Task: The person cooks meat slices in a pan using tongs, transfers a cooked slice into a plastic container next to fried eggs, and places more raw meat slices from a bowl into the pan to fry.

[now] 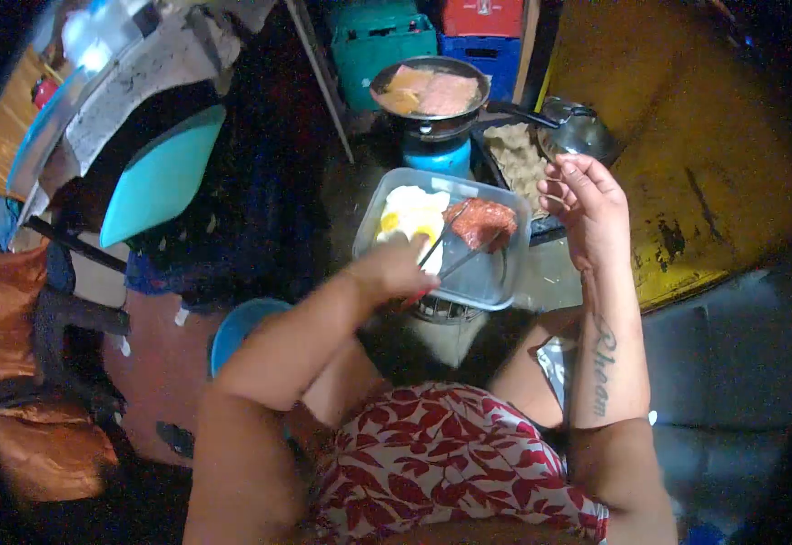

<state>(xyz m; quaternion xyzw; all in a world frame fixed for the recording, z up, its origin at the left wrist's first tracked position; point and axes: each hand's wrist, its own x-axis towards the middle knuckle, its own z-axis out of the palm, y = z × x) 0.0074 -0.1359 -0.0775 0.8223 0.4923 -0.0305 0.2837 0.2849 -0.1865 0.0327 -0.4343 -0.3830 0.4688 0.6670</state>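
Observation:
My left hand (396, 268), slightly blurred, is closed around a pair of tongs (455, 265) with a bit of red at the handle. The tongs reach over a clear plastic container (366, 213), their arms at a reddish piece of meat (482, 222). Fried eggs (414, 213) with yellow yolks lie on the container's left side. My right hand (589, 195) is raised with its fingers curled inward, close to a glass lid (582, 136). What its fingertips hold, if anything, I cannot make out. Pink slices (441, 91) lie in a black frying pan (378, 102) beyond the container.
The pan sits on a burner above a blue gas canister (437, 156), its handle (523, 113) pointing right. Crumpled brown paper (516, 159) lies nearby. Green (382, 54) and blue crates (496, 64) stand behind. A yellow-edged board (696, 163) leans at right; a blue basin (232, 331) is at left.

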